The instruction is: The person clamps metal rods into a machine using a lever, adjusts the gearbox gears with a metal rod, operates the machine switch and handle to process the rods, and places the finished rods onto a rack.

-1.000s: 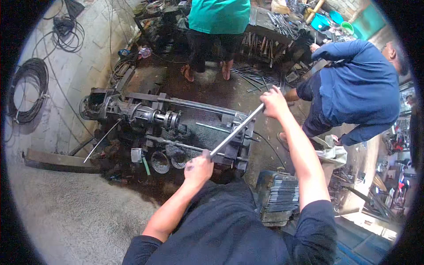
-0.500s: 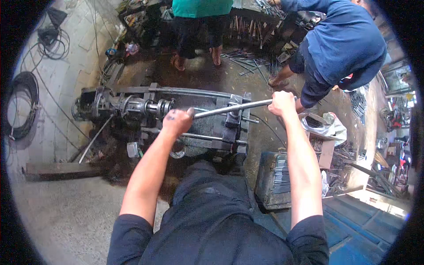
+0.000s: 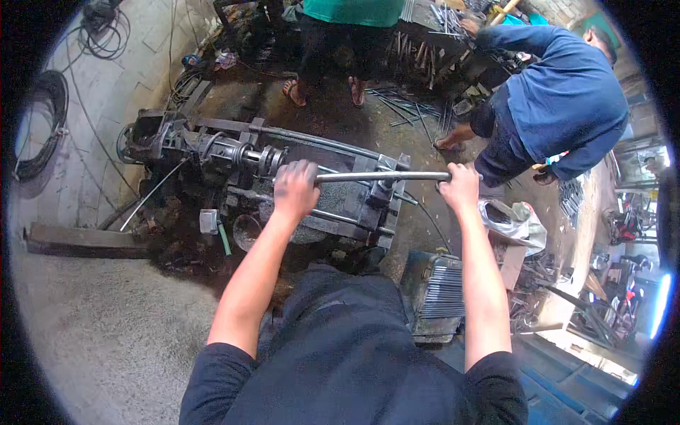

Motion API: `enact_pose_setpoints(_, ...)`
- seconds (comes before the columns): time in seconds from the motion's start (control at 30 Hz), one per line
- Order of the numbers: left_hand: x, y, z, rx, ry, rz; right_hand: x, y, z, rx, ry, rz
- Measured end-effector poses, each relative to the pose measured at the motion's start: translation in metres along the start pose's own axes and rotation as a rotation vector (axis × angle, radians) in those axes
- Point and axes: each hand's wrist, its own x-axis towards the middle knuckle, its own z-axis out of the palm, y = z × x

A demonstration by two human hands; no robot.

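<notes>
A long grey metal rod (image 3: 382, 176) spans the space between my two hands, lying nearly level. My left hand (image 3: 295, 188) is wrapped round it near its left end, and my right hand (image 3: 462, 185) grips it near the right end. Beneath the rod stands a greasy machine (image 3: 234, 152) with a spindle and chuck at its left. Two long guide bars (image 3: 319, 144) run from there to a dark steel block (image 3: 376, 195) at its right end. Part of the block is hidden behind the rod.
A container of bright rods (image 3: 440, 287) stands right of my legs. Two people work beyond the machine, one in a blue shirt (image 3: 567, 92), one in a green shirt (image 3: 354, 11). Loose rods (image 3: 404, 106) lie on the floor near their feet. A dark beam (image 3: 85, 241) lies at left.
The rod has gone from slanting up to the right to nearly level, its right end lower. The blue-shirted person has straightened somewhat, and my view has shifted slightly.
</notes>
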Motion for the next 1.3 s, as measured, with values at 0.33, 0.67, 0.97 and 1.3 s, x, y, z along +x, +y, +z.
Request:
enact_pose_setpoints(0.33, -0.11, 0.073, 0.16, -0.569, -0.55, -0.195, -0.212, -0.091, 0.207, 1.045, 0.102, 0.841)
enact_pose_setpoints(0.67, -0.095, 0.084, 0.266, -0.481, -0.218, -0.513, -0.193, -0.13, 0.265, 1.31, -0.094, 1.084)
enact_pose_setpoints(0.97, -0.105, 0.091, 0.225, -0.287, -0.424, -0.731, -0.183, -0.127, 0.267, 1.542, 0.005, 1.11)
enact_pose_setpoints(1.3, -0.14, -0.018, 0.062, -0.395, -0.167, -0.261, -0.259, -0.112, 0.207, 1.801, -0.408, 0.894)
